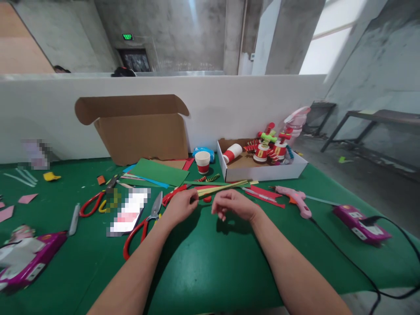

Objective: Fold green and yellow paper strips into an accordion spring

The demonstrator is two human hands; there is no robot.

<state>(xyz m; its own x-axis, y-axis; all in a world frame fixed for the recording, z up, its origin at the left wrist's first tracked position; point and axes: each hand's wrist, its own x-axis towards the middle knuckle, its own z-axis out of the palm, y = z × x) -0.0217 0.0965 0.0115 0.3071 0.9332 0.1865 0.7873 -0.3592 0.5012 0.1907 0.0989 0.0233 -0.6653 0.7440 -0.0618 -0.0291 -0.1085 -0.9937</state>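
Note:
My left hand [181,208] is closed, pinching the near end of long thin yellow-green paper strips [223,187] that stretch away to the right over the green table [197,271]. My right hand [234,204] hovers just right of it, fingers curled and apart, holding nothing. Behind the hands stands a white and red paper cup [202,162], with small folded paper springs [213,177] in front of it. Large red-handled scissors [144,225] lie partly beside my left forearm. Red paper [265,195] lies to the right, past the strips.
A white box [262,173] with cup figures stands at the back right. The pink glue gun [295,199] and its black cable lie right. Green paper sheets [157,174], a phone [129,212], more scissors [95,203] and a cardboard box [142,138] are on the left.

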